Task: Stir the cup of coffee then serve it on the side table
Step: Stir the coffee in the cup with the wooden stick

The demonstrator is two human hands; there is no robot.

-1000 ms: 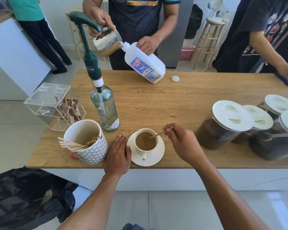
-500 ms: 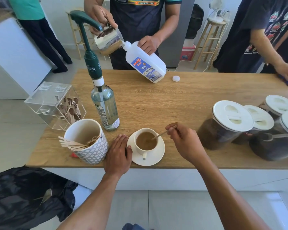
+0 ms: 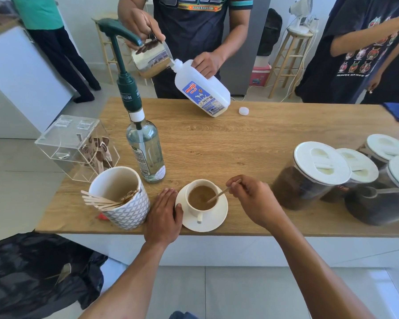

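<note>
the cup of coffee (image 3: pixel 202 199) sits on its white saucer (image 3: pixel 213 221) in the lower middle of the frame, close to the near edge of the wooden counter (image 3: pixel 251 143). it looks like thin ceramic filled almost to the brim with milky brown liquid, so it will likely feel light but fragile, with a smooth slippery glaze and a load that slops at any tilt. the small handle (image 3: pixel 200 218) points toward the bottom of the frame; for carrying, the safer hold is probably the saucer rim with both hands, kept level. the right hand (image 3: pixel 255 198), just right of the cup, is pinched around a slim wooden stir stick (image 3: pixel 221 193) whose lower end dips into the coffee on the cup's right side; the stick is light, stiff and easily snapped. the left hand (image 3: pixel 164 217) lies flat and unclenched on the counter, grasping nothing, its thumb touching the saucer's left rim as if to steady it. stirring seems under way, serving not yet begun; no side table can be made out.
</note>
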